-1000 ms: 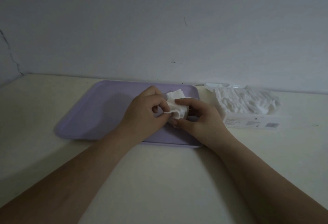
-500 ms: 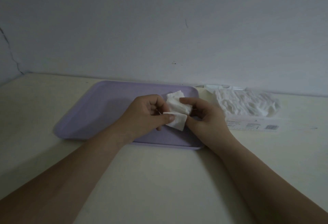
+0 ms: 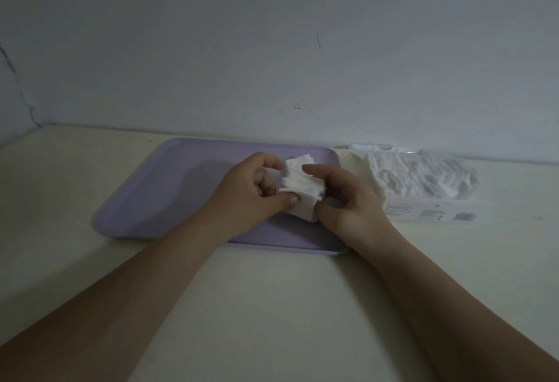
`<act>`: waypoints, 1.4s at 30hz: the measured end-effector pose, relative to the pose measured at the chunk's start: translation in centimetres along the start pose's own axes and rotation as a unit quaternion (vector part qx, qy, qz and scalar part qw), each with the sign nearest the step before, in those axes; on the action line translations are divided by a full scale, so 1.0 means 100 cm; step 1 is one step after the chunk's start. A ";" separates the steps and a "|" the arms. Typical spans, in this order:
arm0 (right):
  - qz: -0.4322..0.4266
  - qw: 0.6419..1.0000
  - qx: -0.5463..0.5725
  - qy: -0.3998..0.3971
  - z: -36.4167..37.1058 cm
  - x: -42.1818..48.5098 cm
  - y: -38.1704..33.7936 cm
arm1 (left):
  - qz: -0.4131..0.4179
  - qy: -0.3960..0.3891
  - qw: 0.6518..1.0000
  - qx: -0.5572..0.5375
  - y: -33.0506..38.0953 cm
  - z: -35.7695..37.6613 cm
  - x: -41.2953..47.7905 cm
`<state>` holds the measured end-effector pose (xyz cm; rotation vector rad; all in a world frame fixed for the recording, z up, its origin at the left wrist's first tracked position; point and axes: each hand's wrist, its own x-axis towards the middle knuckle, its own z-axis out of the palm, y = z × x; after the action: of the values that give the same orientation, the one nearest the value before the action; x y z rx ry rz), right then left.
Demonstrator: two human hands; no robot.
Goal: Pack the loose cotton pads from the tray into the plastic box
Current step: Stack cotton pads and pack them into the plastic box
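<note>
Tabletop (image 3: 272, 306) nearest, with both your forearms crossing it.

Your left hand (image 3: 251, 197): grip closed on the pads, thumb across the front of the stack, fingers curled behind.

Your right hand (image 3: 348, 200): grip on the same stack, forefinger over its top edge, thumb at the lower corner.

Cotton pads (image 3: 302, 189): a small uneven stack between your hands, over the right part of the tray (image 3: 169, 188).

Step, as I read it: squaring up a handful. It is likely the last, since these are the only pads in view outside the box.

Next: carry it right to the plastic box (image 3: 429, 215), just beside the tray and heaped with pads. Keep both grips firm, find room, and press down gently.
</note>
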<state>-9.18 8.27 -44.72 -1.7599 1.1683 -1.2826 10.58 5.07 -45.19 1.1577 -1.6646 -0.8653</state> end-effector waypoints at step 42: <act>0.031 0.974 -0.164 0.153 0.005 0.006 0.012 | -0.092 -0.017 0.986 -0.141 0.001 -0.028 0.004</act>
<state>-8.94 7.26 -45.76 -1.7740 1.6780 -1.4215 13.06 4.57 -44.02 1.1146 -1.4208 -1.2023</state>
